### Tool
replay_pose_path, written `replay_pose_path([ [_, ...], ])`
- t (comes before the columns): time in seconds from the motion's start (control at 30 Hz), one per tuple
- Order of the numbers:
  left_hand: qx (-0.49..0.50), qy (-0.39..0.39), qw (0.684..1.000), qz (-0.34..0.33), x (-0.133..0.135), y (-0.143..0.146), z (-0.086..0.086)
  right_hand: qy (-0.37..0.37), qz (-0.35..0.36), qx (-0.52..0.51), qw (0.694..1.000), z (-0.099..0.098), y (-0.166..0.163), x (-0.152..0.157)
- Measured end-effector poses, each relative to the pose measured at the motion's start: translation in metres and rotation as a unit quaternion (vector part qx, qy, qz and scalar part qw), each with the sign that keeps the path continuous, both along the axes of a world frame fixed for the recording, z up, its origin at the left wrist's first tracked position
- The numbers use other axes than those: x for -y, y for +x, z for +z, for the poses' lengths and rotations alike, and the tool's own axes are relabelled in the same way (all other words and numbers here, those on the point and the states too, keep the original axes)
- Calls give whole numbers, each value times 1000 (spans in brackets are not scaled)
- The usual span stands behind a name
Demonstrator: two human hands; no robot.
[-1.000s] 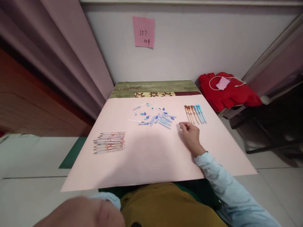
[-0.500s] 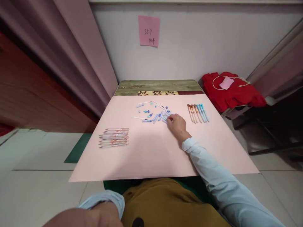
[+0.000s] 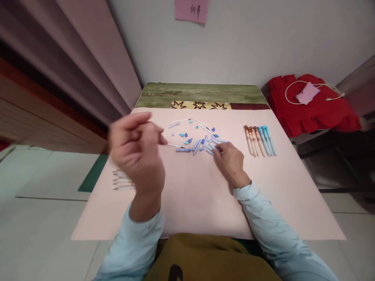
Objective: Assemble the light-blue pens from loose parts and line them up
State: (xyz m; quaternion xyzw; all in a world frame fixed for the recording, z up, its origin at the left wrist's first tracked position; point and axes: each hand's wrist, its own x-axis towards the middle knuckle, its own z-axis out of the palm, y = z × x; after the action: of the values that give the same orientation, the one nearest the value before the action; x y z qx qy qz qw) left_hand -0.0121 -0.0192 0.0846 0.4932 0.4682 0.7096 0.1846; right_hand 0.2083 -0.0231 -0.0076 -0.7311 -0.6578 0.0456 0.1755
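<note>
My left hand (image 3: 137, 152) is raised above the table's left side, blurred by motion. Its fingers are loosely bent and apart, and nothing shows between them. Over the right end of a group of pen parts, my right hand (image 3: 230, 160) has its fingers bent down and closed on a pale blue pen barrel (image 3: 209, 151); the fingertips are partly hidden. Beside it lie lilac pen barrels (image 3: 197, 146), small blue caps (image 3: 190, 140) and thin white ink refills (image 3: 202, 127).
Brown-topped pens (image 3: 254, 142) and blue-topped pens (image 3: 268, 140) lie in a row at right. Pencil-like sticks (image 3: 123, 183) lie at left, partly behind my left hand. A pale pink sheet (image 3: 190, 203) covers the table. Red cloth (image 3: 325, 113) with a white cable sits beyond the right edge.
My left hand has come up from the bottom edge to above the table's left side. My right hand stays at the pen parts. The view has tilted down.
</note>
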Motion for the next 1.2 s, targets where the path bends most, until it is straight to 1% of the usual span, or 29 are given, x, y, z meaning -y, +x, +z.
replay_pose_path([
  [0.03,-54,-31,998,8,-9,-1,-12,4,-2,-5,1000,-1,0,1],
  [0.07,-125,-74,989,15,-17,-3,-25,8,-2,-10,1000,-1,0,1],
  [0.1,-206,-121,971,21,-24,-6,-38,10,-1,-15,1000,-1,1,1],
  [0.17,-354,-203,913,25,-37,-12,-62,15,0,-24,1000,-1,2,1],
  [0.23,-454,-246,856,21,-44,-18,-80,18,0,-30,999,-2,3,1],
  [0.27,-488,-262,832,13,-47,-21,-85,21,0,-33,999,-3,3,1],
  [0.33,-531,-273,802,-3,-49,-25,-91,32,2,-44,999,-6,4,1],
  [0.43,-557,-264,788,-13,-52,-28,-94,48,15,-59,997,-10,3,1],
  [0.5,-559,-259,787,-11,-54,-27,-96,65,23,-65,995,-12,4,0],
  [0.6,-555,-253,792,-8,-56,-24,-99,124,13,-102,987,-8,7,0],
  [0.67,-552,-250,795,-8,-57,-22,-100,164,-8,-172,971,-3,10,1],
  [0.7,-551,-250,796,-8,-57,-20,-101,171,-17,-230,958,0,12,2],
  [0.73,-549,-250,797,-7,-57,-20,-101,165,-24,-304,938,3,12,3],
  [0.77,-548,-251,798,-7,-57,-19,-101,149,-29,-386,910,5,12,5],
  [0.83,-545,-254,799,-7,-58,-20,-100,95,-30,-544,833,8,11,8],
  [0.87,-543,-256,800,-9,-58,-21,-99,69,-29,-604,793,8,10,10],
  [0.9,-540,-257,802,-12,-58,-21,-97,49,-31,-649,758,7,8,11],
  [0.93,-532,-255,807,-12,-58,-21,-95,37,-35,-681,731,6,6,12],
  [0.97,-518,-250,818,-9,-57,-19,-93,30,-42,-702,710,4,5,12],
  [1.0,-490,-242,837,-3,-56,-15,-91,29,-49,-716,695,2,3,12],
  [1.03,-448,-234,863,0,-55,-9,-89,31,-55,-726,685,-1,2,12],
  [1.07,-386,-228,894,1,-52,0,-88,34,-59,-731,679,-4,0,12],
  [1.1,-299,-229,926,-17,-48,11,-88,40,-58,-733,676,-6,-1,11],
  [1.13,-196,-237,949,-63,-43,24,-89,47,-54,-733,677,-8,-2,11],
  [1.17,-95,-247,957,-117,-37,37,-90,54,-49,-729,680,-10,-3,11],
  [1.2,-14,-259,951,-167,-30,50,-93,61,-43,-724,686,-11,-4,11],
])
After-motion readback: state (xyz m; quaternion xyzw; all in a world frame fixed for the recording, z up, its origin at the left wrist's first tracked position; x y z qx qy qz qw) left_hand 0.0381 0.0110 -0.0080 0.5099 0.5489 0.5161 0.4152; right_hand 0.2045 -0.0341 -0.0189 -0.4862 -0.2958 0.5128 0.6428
